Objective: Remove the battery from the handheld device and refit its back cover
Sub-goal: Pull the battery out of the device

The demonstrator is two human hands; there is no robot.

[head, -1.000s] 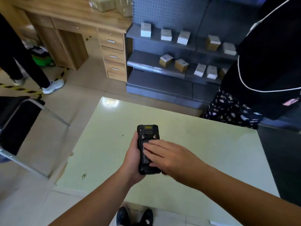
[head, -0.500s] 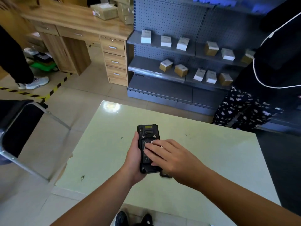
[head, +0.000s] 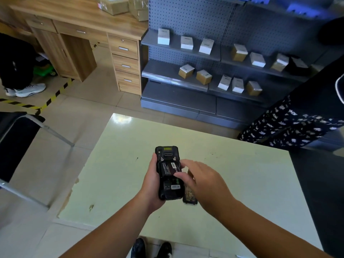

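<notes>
Above the pale green table [head: 242, 174], my left hand [head: 150, 185] holds a black handheld device [head: 167, 152] with its back up and the cover off. A black battery [head: 170, 168] with a label sits tilted in the upper half of the open compartment, and the lower half shows bare. The thumb and fingers of my right hand [head: 204, 181] pinch the battery's right edge. The back cover [head: 189, 195] lies on the table just right of the device, partly under my right hand.
A person in dark clothes and patterned trousers [head: 288, 127] stands at the table's far right corner. A black metal-framed chair [head: 16, 138] is on the left. Grey shelves with small boxes [head: 204, 75] and a wooden desk [head: 83, 17] stand behind.
My right hand went from lying flat on the device's back to pinching the battery. The battery has come up out of the lower compartment, and the cover beside the device has come into sight.
</notes>
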